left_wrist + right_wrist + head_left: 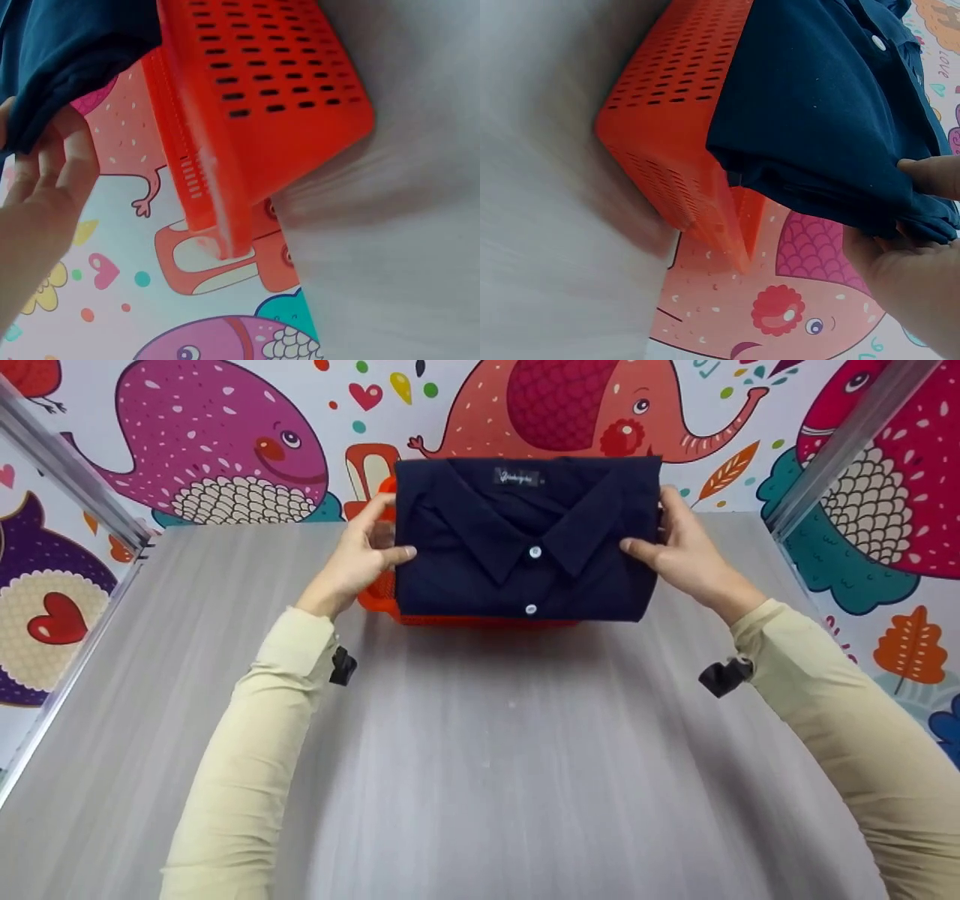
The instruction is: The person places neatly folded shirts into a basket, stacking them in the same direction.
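Observation:
A folded navy collared shirt (480,562) with white buttons and a dark neck label is held up in front of and above an orange-red plastic basket (300,142). My left hand (355,553) grips the shirt's left side, thumb on the front and fingers behind. On the opposite side my right hand (690,556) pinches the shirt the same way. In the right wrist view the folded layers of the shirt (817,112) lie between thumb and fingers, and the slotted basket wall (660,127) shows beside them. The shirt hides most of the basket in the head view.
The basket stands on a grey wood-grain table (480,765), near its far edge. Behind it rises a wall (390,427) printed with cartoon animals. Metal posts (847,450) stand at the back corners, and patterned panels flank both sides.

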The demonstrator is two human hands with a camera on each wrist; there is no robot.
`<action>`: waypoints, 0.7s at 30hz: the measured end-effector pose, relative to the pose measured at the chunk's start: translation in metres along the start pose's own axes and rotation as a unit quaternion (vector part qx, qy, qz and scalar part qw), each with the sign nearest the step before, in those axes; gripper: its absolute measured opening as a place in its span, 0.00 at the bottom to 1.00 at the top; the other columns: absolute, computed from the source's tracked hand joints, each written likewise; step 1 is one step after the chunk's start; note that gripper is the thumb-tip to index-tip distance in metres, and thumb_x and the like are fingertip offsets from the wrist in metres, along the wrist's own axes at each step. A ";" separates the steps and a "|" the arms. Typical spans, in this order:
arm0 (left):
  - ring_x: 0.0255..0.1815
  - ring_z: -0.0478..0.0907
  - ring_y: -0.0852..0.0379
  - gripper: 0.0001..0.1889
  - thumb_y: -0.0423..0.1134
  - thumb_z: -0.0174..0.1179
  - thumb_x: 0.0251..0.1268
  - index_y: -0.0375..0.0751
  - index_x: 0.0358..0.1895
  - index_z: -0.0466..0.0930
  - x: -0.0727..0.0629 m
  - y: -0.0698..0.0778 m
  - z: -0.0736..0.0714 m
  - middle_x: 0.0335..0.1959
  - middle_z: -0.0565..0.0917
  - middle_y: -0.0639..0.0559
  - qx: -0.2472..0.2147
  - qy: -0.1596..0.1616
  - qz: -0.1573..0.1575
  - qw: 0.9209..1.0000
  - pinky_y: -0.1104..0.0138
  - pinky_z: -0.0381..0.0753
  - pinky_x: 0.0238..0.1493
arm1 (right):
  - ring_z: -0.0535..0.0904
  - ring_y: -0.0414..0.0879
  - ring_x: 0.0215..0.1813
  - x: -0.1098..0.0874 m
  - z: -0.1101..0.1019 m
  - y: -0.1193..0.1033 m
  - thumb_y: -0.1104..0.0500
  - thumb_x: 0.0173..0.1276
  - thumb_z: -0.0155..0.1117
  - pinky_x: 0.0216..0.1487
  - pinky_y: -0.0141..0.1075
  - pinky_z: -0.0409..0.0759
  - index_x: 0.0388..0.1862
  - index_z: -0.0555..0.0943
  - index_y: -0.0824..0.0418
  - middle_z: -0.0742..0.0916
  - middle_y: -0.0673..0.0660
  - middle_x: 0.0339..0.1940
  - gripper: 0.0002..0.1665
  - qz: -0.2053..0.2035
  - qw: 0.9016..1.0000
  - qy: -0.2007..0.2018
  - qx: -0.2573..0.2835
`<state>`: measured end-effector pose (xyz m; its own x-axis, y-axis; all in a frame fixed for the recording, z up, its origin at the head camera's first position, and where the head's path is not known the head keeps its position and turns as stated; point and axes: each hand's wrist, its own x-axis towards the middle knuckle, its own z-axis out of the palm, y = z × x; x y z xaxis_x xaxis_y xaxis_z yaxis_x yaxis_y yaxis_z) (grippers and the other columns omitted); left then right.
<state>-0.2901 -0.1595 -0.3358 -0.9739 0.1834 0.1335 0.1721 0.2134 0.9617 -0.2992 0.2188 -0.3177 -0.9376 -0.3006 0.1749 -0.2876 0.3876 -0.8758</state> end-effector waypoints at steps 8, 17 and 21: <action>0.34 0.72 0.53 0.30 0.20 0.58 0.60 0.47 0.64 0.68 0.013 0.006 -0.007 0.36 0.78 0.46 0.019 0.017 -0.003 1.000 0.66 0.72 0.30 | 0.73 0.53 0.60 0.018 -0.001 -0.009 0.72 0.66 0.57 0.60 0.43 0.72 0.69 0.59 0.62 0.75 0.62 0.60 0.34 -0.001 1.000 0.002 0.008; 0.35 0.71 0.54 0.29 0.20 0.54 0.61 0.43 0.65 0.65 0.027 0.015 -0.015 0.39 0.76 0.44 0.054 0.027 -0.034 0.998 0.70 0.73 0.28 | 0.69 0.51 0.63 0.041 0.001 -0.019 0.69 0.68 0.57 0.64 0.43 0.67 0.70 0.56 0.63 0.71 0.61 0.63 0.35 0.033 0.998 -0.019 -0.048; 0.38 0.73 0.53 0.28 0.19 0.53 0.62 0.43 0.65 0.66 0.032 0.019 -0.014 0.43 0.76 0.42 0.067 0.047 -0.057 0.995 0.68 0.74 0.31 | 0.69 0.51 0.63 0.051 0.002 -0.024 0.67 0.69 0.57 0.65 0.42 0.67 0.71 0.55 0.62 0.71 0.62 0.64 0.35 0.061 0.996 -0.024 -0.055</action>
<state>-0.3200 -0.1631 -0.3099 -0.9967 0.0610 0.0534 0.0717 0.3552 0.9320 -0.3393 0.1921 -0.2889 -0.9573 -0.2856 0.0453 -0.1934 0.5157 -0.8346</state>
